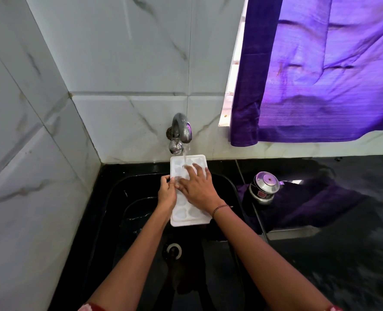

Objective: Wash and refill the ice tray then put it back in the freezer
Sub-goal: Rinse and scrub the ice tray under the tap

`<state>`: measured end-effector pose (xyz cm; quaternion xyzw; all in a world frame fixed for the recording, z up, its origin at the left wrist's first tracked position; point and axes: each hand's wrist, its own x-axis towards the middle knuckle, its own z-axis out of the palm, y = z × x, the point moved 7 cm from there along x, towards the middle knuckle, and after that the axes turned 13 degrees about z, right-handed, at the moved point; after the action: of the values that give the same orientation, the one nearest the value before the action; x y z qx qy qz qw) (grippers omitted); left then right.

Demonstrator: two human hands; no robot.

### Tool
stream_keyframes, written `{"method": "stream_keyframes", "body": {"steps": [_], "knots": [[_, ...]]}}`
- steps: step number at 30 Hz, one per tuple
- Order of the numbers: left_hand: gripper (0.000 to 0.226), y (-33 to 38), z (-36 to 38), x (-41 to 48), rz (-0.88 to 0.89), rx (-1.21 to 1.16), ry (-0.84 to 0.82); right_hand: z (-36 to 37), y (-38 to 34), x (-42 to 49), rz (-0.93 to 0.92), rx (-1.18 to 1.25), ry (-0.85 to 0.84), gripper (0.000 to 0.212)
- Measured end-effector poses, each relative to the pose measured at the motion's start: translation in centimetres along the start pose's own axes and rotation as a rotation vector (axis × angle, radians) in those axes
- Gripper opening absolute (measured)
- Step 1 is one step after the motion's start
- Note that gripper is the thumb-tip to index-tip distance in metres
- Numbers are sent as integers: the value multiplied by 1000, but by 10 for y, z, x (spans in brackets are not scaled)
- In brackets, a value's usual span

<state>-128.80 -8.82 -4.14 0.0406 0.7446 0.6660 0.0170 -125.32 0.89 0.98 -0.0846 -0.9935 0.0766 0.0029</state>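
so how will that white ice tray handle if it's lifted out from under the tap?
Probably slippery: the ice tray is wet, with tap water running onto it. It looks like thin moulded plastic, so likely light and somewhat bendy. Water pooled in its cavities could spill if tilted. The left hand holds its edge; the right hand lies flat on top.

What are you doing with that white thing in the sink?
A person is washing an ice tray under the running tap, over a black sink. The left hand grips the tray's left edge, while the right hand lies flat on top with fingers spread, rubbing the cups. Water lands on the tray's far end. A steel pot sits on the counter to the right, on a purple cloth.
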Motion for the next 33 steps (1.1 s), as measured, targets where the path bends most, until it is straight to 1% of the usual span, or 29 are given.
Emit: {"method": "stream_keyframes", "body": {"steps": [3, 6, 8, 11, 14, 18, 20, 22, 24, 27, 30, 33], "knots": [[28, -4, -1, -3, -30, -11, 31, 2, 3, 1, -14, 20, -45, 42], [28, -5, -1, -10, -45, 4, 38, 4, 2, -2, -20, -27, -15, 43], [28, -3, -3, -11, -37, 2, 48, 6, 0, -6, -46, 3, -14, 43], [26, 1, -8, -12, -13, 40, 43, 11, -1, -14, -94, 94, -73, 46], [26, 3, -13, -15, 23, 94, 48, 16, 0, -23, -140, 114, -131, 53], [35, 8, -24, -21, 51, 129, 72, 32, 3, -41, -199, 105, -216, 59], [42, 10, -29, -26, 67, 220, 49, 41, 9, -49, -198, 98, -255, 59], [45, 14, -36, -31, 103, 393, 26, 48, 17, -54, -167, 82, -294, 59], [46, 20, -40, -37, 166, 565, 5, 52, 24, -56, -123, 69, -292, 57], [45, 29, -43, -49, 253, 755, -7, 52, 29, -53, -70, 65, -264, 55], [45, 36, -44, -58, 329, 860, -1, 49, 28, -45, -23, 48, -240, 54], [47, 39, -48, -60, 348, 893, 13, 48, 24, -35, 40, 99, -262, 53]]}}
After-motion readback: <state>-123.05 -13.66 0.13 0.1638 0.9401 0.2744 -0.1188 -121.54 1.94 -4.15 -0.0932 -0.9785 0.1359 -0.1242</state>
